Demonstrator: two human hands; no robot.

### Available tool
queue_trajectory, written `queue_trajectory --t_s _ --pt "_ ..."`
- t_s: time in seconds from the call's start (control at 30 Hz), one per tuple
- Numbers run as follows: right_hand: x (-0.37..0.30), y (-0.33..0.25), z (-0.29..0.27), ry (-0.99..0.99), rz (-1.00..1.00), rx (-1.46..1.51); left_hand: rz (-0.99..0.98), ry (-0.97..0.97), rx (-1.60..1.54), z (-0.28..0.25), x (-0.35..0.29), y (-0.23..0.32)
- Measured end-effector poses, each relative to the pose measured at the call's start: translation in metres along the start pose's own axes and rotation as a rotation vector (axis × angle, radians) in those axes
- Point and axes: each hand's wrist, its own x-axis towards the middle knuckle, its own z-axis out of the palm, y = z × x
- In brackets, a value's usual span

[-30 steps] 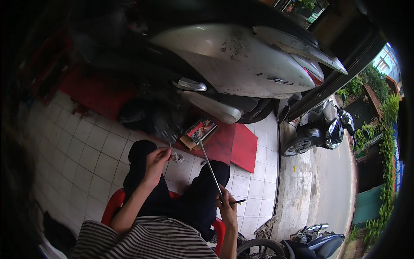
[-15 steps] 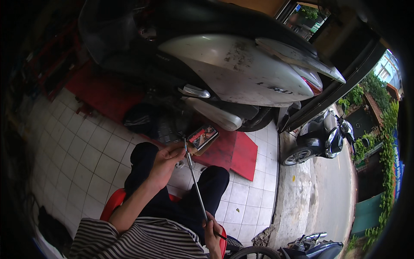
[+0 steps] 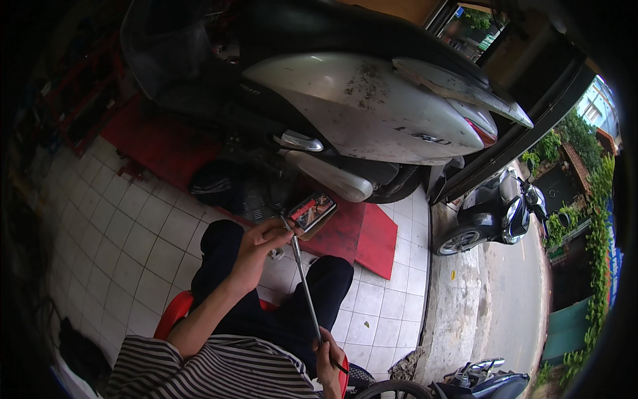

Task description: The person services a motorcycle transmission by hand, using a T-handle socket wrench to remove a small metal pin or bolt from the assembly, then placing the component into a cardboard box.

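My left hand (image 3: 256, 251) is closed, its thumb and fingers pinching the upper end of a long, slim metal socket wrench (image 3: 304, 284). Lower down at the right, my right hand (image 3: 327, 362) is wrapped round the other end, where a dark tip sticks out below the fingers. The wrench slants across my lap, over my dark trousers. A thicker, socket-like part shows just under my left fingertips; those fingers partly cover the top end. Beyond my left hand lies a box with a red and dark printed lid (image 3: 312, 211).
A silver and black scooter (image 3: 372, 100) stands close ahead on a red lift platform (image 3: 339, 229). White floor tiles (image 3: 153, 246) spread to the left. I sit on a red stool (image 3: 171, 311). Another scooter (image 3: 495, 213) is parked outside at right, with another vehicle (image 3: 478, 384) at the lower right.
My left fingers have shifted slightly right over the wrench's upper end, and more of the socket-like part shows below them. My right hand has hardly moved.
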Motion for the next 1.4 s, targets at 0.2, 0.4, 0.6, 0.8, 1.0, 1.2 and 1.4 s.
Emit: queue_trajectory --t_s 0.2,0.4,0.6,0.8,1.0,1.2,1.4 --pt "-0.002 -0.001 -0.001 0.022 -0.013 -0.013 0.03 -0.054 0.149 -0.002 0.0 0.007" --pt "-0.004 -0.007 -0.007 0.035 -0.007 -0.073 0.0 -0.072 0.163 -0.006 0.002 0.012" --pt "-0.007 0.013 -0.016 0.027 0.026 -0.018 -0.092 -0.092 0.212 -0.015 -0.001 0.005" --pt "-0.02 0.043 0.009 0.071 0.025 0.262 -0.044 -0.04 0.093 -0.001 -0.002 -0.026" --pt "-0.028 0.07 0.035 -0.073 0.056 0.262 0.054 0.044 0.193 0.019 0.004 -0.066" --pt "-0.001 0.015 0.046 -0.163 -0.135 -0.102 0.128 0.05 0.31 0.019 0.008 -0.106" --pt "0.021 0.0 0.053 -0.235 -0.143 -0.232 0.115 -0.081 0.334 0.019 0.017 -0.122"
